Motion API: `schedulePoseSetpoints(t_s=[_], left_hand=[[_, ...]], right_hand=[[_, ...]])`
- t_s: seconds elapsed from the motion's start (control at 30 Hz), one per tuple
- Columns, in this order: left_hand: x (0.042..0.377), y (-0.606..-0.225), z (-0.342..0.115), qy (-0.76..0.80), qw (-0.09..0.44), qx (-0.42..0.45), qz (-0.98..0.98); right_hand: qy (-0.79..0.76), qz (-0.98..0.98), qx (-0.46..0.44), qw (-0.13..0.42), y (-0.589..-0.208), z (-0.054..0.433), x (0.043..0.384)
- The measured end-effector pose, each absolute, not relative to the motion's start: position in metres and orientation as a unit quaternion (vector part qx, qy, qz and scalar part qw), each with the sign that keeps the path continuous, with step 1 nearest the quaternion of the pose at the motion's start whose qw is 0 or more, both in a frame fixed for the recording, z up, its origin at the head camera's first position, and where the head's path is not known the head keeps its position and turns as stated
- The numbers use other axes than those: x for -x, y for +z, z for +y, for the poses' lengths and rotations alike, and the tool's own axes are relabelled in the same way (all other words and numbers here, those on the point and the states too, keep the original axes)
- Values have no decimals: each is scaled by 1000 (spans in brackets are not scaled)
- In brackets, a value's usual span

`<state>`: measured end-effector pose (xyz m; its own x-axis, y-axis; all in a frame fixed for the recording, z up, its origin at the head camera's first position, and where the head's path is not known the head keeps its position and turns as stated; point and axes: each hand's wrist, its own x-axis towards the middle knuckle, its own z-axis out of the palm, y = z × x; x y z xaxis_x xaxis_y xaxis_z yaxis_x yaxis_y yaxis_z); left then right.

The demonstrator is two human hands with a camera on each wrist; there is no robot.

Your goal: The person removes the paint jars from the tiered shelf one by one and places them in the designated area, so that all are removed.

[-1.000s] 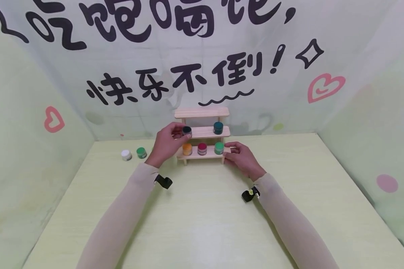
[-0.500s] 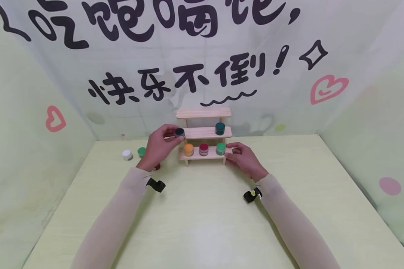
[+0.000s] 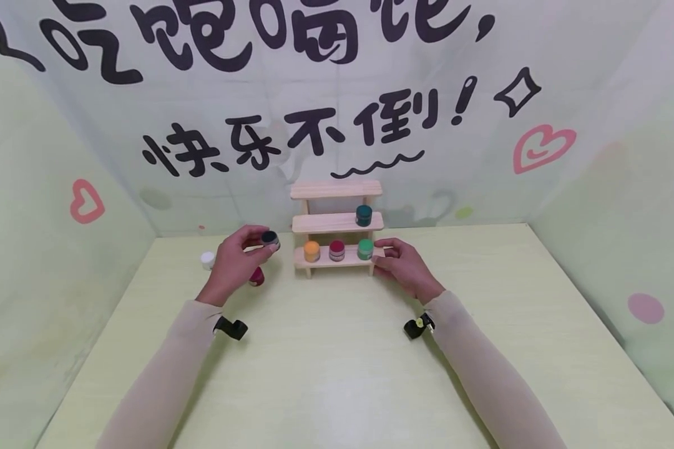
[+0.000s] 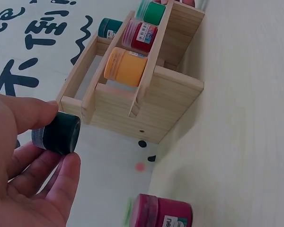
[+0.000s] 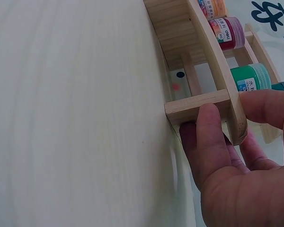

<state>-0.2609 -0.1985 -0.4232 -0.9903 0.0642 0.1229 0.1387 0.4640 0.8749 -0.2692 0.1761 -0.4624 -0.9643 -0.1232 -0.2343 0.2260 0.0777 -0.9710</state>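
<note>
Head view: I am seeing the left hand (image 3: pixel 231 267) withdrawing the pinched dark jar (image 3: pixel 270 239), leaving one teal jar (image 3: pixel 363 216) mid-rack; the right hand (image 3: pixel 405 266) is gripping the rack (image 3: pixel 337 189).

Behind the back edge of the tabletop (image 3: pixel 337 362) rises a backdrop (image 3: pixel 455 187) bearing black Chinese lettering (image 3: pixel 317 138), with a pink smiling heart (image 3: pixel 543 149) above the back right corner.

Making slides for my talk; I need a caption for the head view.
Left hand holds a dark jar beside a wooden rack; right hand grips the rack.
</note>
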Motion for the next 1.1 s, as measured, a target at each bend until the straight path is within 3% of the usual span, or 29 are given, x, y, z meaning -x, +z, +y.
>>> schedulePoseSetpoints(t_s=[1.1], left_hand=[[233, -464, -284, -442, 36, -9, -896]], right_hand=[[-665, 735, -47, 127, -461, 175, 268]])
